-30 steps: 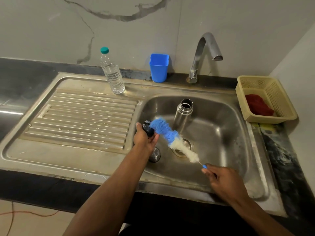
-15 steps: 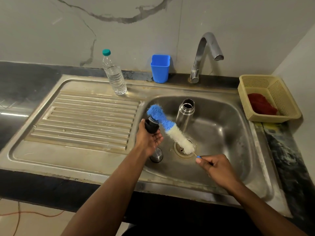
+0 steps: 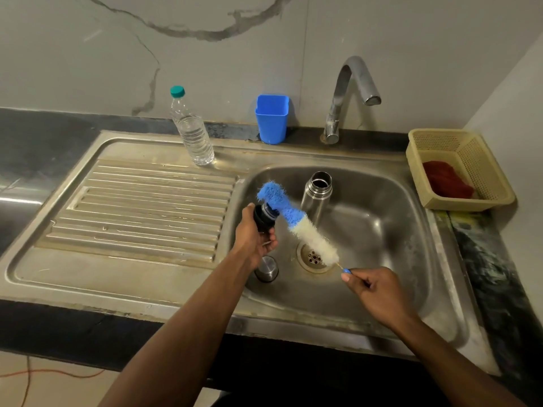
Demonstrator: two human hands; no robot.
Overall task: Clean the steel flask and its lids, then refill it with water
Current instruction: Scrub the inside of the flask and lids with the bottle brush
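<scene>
A clear plastic water bottle with a green cap (image 3: 192, 129) stands at the back of the ribbed steel draining board (image 3: 141, 212). Next comes a small blue plastic cup (image 3: 271, 118) by the wall.

The left hand (image 3: 254, 239) is curled around a small black flask lid (image 3: 264, 220) and holds it over the left side of the steel sink bowl (image 3: 382, 230). A long fluffy blue and white bottle brush (image 3: 296, 224) leans across the bowl. Its blue end points up and left and touches the black lid. Its thin handle end points down and right, where the right hand (image 3: 374, 292) pinches it.

A round steel cap (image 3: 266, 268) sits in the bowl just below the left hand. The tall steel flask (image 3: 317, 193) stands upright and open, behind the brush and between the hands. The bent steel tap (image 3: 349, 92) is above it. A yellow plastic basket (image 3: 482, 160) with a red cloth (image 3: 446, 179) sits far right.
</scene>
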